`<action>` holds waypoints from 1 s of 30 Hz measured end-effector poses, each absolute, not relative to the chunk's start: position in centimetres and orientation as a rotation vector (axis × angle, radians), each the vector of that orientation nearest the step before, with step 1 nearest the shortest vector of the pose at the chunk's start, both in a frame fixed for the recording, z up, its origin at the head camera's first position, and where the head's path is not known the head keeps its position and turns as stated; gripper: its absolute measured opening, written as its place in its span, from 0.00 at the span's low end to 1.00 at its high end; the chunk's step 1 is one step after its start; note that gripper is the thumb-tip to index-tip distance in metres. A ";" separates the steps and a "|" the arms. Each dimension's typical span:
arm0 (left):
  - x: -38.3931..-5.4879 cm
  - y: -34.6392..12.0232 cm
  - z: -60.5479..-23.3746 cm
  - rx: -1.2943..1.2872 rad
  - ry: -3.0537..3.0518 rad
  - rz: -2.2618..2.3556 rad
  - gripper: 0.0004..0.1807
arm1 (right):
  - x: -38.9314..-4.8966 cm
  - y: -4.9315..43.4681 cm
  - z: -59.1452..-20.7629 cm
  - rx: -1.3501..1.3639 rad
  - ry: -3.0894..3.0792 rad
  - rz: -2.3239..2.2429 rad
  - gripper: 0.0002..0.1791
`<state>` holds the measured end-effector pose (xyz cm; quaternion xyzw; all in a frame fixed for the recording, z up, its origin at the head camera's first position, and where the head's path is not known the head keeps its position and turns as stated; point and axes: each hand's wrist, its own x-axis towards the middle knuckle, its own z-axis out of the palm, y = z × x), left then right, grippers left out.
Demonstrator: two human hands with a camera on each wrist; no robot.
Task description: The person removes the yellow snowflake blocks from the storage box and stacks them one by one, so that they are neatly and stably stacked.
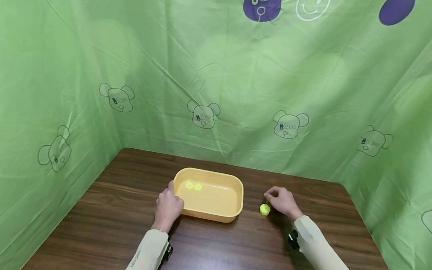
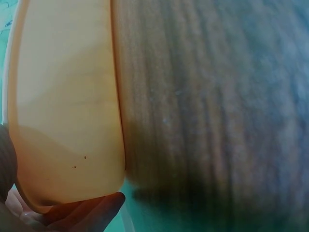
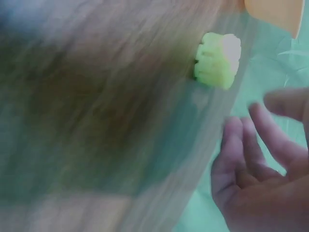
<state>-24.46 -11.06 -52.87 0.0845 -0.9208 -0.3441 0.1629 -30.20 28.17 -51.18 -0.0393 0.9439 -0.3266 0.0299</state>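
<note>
A shallow yellow plastic basin (image 1: 212,216) sits on the table. My left hand (image 1: 168,208) holds it at the left end, thumb at the rim and fingers against the outer wall (image 2: 72,121) in the left wrist view. Two small yellow-green flower-shaped pieces (image 1: 194,186) lie side by side on the basin's floor at its left. To the right of the basin stands a small stack of yellow-green scalloped pieces (image 1: 265,209). My right hand (image 1: 281,200) hovers close beside that stack (image 3: 217,60); in the right wrist view its fingers are loosely bent, apart from the stack, with nothing between them.
The dark wood table (image 1: 205,254) reaches back to a green curtain (image 1: 222,67) printed with bear faces, which also hangs along the left and right sides. Both sleeves carry a black device (image 1: 293,239) at the wrist.
</note>
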 end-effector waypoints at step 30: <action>-24.4 -10.8 -52.8 0.237 -2.604 -0.956 0.30 | -32.9 4.3 -51.4 -0.193 2.715 -1.081 0.23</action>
